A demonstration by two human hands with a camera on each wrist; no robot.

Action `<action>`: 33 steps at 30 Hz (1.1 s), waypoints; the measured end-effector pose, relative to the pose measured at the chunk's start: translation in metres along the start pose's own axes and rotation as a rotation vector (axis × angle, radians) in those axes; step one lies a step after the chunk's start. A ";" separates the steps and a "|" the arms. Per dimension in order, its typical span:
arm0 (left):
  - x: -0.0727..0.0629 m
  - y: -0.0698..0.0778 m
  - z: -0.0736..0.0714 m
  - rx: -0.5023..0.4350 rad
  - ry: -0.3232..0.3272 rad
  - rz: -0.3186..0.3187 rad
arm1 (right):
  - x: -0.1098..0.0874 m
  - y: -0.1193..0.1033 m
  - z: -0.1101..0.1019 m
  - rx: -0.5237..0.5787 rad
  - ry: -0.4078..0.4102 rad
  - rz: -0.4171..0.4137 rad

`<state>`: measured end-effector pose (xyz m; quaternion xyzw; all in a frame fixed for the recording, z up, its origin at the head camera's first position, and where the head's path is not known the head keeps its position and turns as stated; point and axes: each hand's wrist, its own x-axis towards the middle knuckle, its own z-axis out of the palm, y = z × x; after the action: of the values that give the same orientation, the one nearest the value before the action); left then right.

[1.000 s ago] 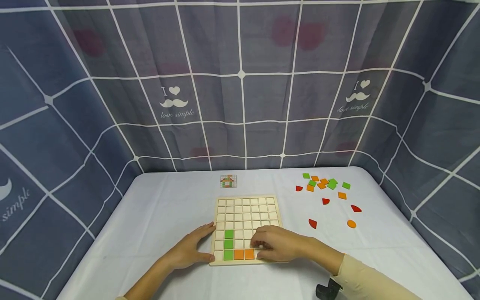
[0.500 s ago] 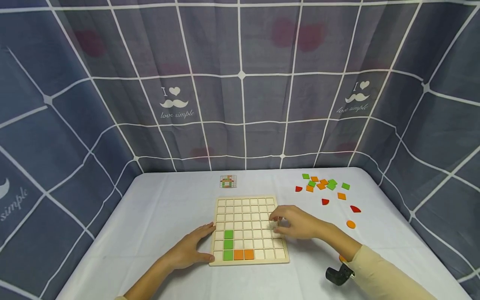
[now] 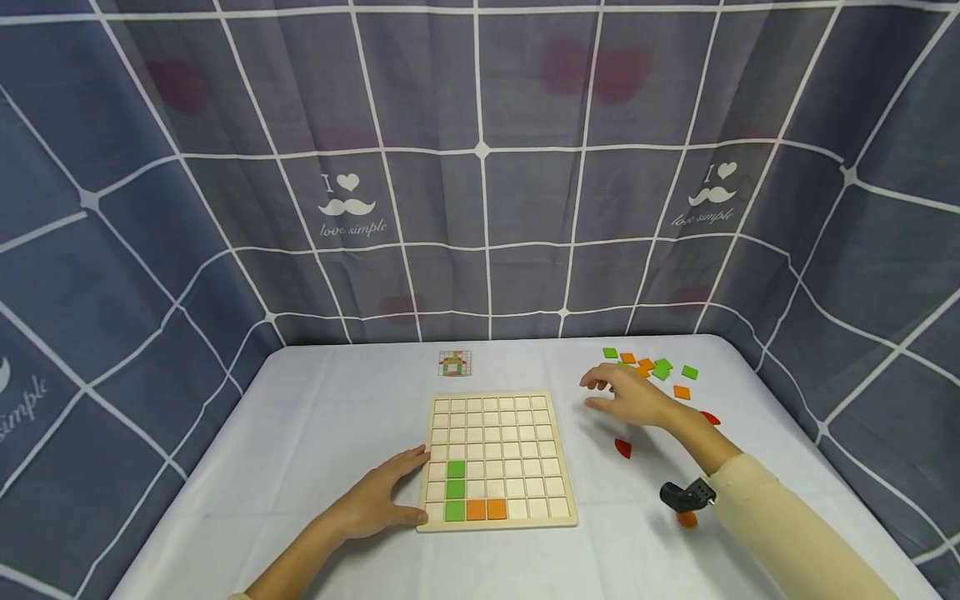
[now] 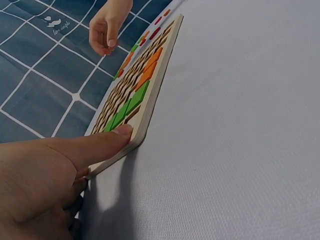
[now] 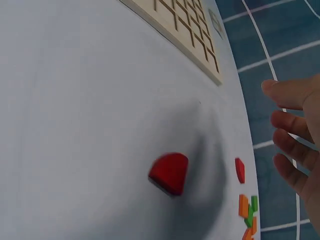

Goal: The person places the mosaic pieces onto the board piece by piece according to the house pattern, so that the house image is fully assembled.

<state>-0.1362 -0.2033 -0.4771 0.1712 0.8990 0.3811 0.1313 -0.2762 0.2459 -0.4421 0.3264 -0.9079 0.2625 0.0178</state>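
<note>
My left hand [image 3: 378, 498], thumb and fingers apart, touches the left edge of the gridded board [image 3: 513, 450] lying on the tabletop [image 3: 337, 417]. My right hand [image 3: 630, 396], fingers loosely bent and empty, hovers beyond its right edge, near the loose tiles [image 3: 682, 392].

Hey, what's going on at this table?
A person's left hand touches the left edge of a wooden grid board, where three green square tiles and two orange square tiles sit in an L shape. The right hand, apparently empty, hovers near the loose coloured tiles. Beyond the board lies a small pattern card.
</note>
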 end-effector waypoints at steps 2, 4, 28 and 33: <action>0.000 0.000 0.000 -0.002 0.000 -0.004 | 0.001 0.008 -0.004 0.007 0.003 0.024; 0.000 0.000 0.000 -0.002 0.001 -0.004 | 0.002 0.016 -0.006 0.011 0.008 0.042; 0.002 -0.001 0.001 0.006 -0.001 -0.022 | 0.004 0.083 -0.015 -0.006 0.102 0.321; 0.002 -0.001 0.000 0.024 0.002 -0.020 | 0.006 0.092 -0.012 -0.009 0.100 0.342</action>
<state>-0.1380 -0.2030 -0.4780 0.1635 0.9052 0.3693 0.1322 -0.3384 0.3078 -0.4736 0.1535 -0.9493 0.2737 0.0194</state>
